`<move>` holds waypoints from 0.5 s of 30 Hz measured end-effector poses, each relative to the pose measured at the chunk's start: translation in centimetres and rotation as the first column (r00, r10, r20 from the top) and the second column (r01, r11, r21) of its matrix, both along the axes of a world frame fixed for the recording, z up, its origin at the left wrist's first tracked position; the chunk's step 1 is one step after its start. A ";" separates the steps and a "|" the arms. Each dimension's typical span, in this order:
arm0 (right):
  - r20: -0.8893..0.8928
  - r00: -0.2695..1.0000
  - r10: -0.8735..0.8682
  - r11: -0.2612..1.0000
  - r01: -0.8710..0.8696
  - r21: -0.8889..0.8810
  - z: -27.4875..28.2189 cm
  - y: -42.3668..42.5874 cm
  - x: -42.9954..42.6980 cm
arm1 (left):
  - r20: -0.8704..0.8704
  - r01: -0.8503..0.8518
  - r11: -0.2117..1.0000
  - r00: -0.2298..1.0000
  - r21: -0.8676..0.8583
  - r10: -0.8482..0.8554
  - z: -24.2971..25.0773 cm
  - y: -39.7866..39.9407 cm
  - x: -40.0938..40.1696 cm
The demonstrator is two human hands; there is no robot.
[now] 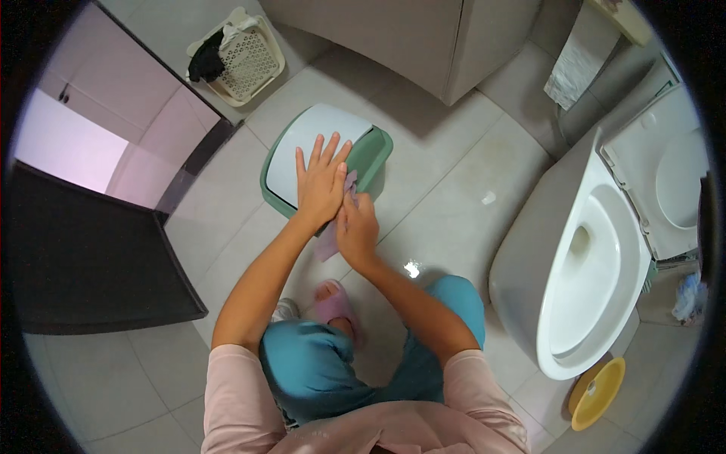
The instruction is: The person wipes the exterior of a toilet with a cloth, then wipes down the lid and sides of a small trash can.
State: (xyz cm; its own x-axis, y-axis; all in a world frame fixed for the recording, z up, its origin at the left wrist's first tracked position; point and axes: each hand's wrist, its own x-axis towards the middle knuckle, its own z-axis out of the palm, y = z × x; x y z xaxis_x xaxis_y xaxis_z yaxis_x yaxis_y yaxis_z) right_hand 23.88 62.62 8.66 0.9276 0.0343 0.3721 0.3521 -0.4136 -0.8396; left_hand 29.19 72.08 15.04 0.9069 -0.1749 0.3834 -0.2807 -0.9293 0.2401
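A green plastic bin [379,152] with a white lid [289,156] stands on the tiled floor before me. My left hand [321,187] lies palm down on the lid, its fingers spread. Close beside it, my right hand [358,230] grips a thin purple cloth [326,245] against the bin's near side. Part of the cloth hangs below the hand, and another fold shows above the knuckles. My hands hide much of the bin's near edge.
To the right stands a white toilet [592,272] with its lid raised, a yellow basin [595,394] below it. A cream basket [249,62] holding dark cloth is at the upper left. A cabinet [385,34] overhangs the far floor. A black panel [102,255] stands left.
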 end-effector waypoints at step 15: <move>-0.058 0.998 -0.039 0.990 0.031 -0.136 0.0 -1.8 0.5 | 0.009 -0.017 1.000 1.000 0.011 0.017 0.1 0.1 0.6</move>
State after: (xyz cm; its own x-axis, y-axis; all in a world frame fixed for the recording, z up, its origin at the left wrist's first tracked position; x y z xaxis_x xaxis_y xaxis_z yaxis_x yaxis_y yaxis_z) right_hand 24.40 60.85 8.69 0.9496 0.0475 0.3097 0.2859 -0.5358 -0.7944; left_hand 29.79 72.16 15.11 0.9062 -0.1634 0.3901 -0.2668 -0.9365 0.2275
